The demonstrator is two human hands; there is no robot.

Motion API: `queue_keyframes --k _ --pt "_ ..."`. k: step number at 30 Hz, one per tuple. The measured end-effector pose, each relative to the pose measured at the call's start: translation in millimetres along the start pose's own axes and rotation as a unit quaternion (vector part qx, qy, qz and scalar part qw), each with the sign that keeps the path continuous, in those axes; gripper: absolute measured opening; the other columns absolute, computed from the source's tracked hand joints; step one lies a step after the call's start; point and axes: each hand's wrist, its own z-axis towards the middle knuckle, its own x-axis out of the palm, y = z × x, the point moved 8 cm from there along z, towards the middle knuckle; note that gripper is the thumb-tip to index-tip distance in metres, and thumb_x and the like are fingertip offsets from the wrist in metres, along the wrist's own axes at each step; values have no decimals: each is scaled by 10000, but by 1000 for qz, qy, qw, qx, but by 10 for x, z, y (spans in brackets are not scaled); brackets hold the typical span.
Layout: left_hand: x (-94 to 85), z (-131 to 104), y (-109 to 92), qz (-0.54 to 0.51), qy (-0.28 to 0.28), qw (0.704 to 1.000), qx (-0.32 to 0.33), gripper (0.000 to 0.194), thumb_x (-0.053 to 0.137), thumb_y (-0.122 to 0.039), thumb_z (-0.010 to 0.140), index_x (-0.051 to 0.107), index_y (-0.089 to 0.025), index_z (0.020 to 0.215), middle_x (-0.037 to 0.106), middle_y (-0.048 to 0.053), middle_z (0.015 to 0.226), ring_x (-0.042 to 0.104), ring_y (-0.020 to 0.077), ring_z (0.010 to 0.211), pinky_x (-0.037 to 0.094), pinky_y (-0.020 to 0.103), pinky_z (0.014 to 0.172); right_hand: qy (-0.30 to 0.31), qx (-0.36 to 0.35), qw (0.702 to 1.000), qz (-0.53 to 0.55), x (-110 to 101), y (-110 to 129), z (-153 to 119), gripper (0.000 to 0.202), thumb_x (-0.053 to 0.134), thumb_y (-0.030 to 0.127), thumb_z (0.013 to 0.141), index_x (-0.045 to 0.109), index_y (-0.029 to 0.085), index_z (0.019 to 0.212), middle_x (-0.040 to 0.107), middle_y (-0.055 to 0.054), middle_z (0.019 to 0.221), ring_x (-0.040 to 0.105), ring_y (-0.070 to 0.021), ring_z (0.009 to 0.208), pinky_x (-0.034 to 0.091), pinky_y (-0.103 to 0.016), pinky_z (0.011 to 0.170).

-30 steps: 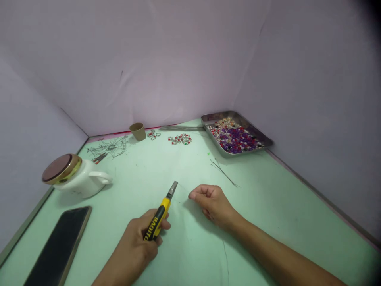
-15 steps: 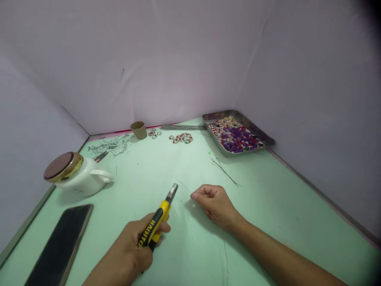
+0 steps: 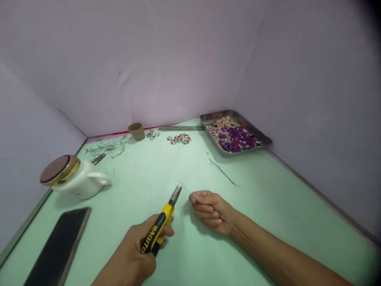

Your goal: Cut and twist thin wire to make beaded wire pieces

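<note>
My left hand [image 3: 139, 250] is wrapped round the yellow and black handles of a pair of pliers [image 3: 162, 222], whose metal jaws point up and to the right. In my right hand [image 3: 211, 210] a thin wire [image 3: 184, 186] is pinched between thumb and fingertips. The wire's free end sticks out close to the pliers' jaws; whether the two touch I cannot tell. Its other part trails back along my right wrist. Several loose wires [image 3: 223, 172] lie on the table beyond my right hand.
A metal tray [image 3: 220, 150] of mixed beads stands at the back right. Beaded rings [image 3: 180, 138], a small brown cup [image 3: 137, 133], long wires [image 3: 181, 128] and wire scraps [image 3: 107, 147] lie along the back. On the left are another tool [image 3: 99, 159], a white mug [image 3: 85, 180] and a phone [image 3: 59, 246].
My right hand has turned, so its curled fingers show and the wire now runs along the wrist. The pliers have shifted slightly right and turned, their jaws nearer the wire.
</note>
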Motion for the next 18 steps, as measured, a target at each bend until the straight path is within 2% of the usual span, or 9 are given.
queue_keyframes --k 5,11,14,18 --pt "-44 42 90 15 0 1000 16 407 494 -66 494 616 -176 867 624 40 842 519 250 850 395 343 768 68 66 989 117 75 -56 -12 99 491 138 751 539 99 674 315 82 399 167 -2 295 105 -98 230" --pt "-33 176 238 13 -15 999 35 349 487 -50 463 630 -175 755 626 38 866 530 255 851 408 314 717 89 91 983 134 90 -100 -11 116 463 131 764 543 84 694 321 76 399 184 -3 296 110 -95 228" --pt "0 167 175 30 -17 998 45 402 419 -22 456 617 -177 770 613 33 926 542 209 783 416 279 654 100 97 983 121 97 -116 -14 95 479 136 758 546 86 712 321 79 389 177 -5 296 113 -93 229" --pt "24 101 45 73 -24 996 34 451 326 -11 424 579 -173 760 601 17 897 515 125 611 400 241 573 96 82 987 100 115 -89 -4 87 500 154 764 551 92 732 324 84 388 156 -4 301 117 -90 231"
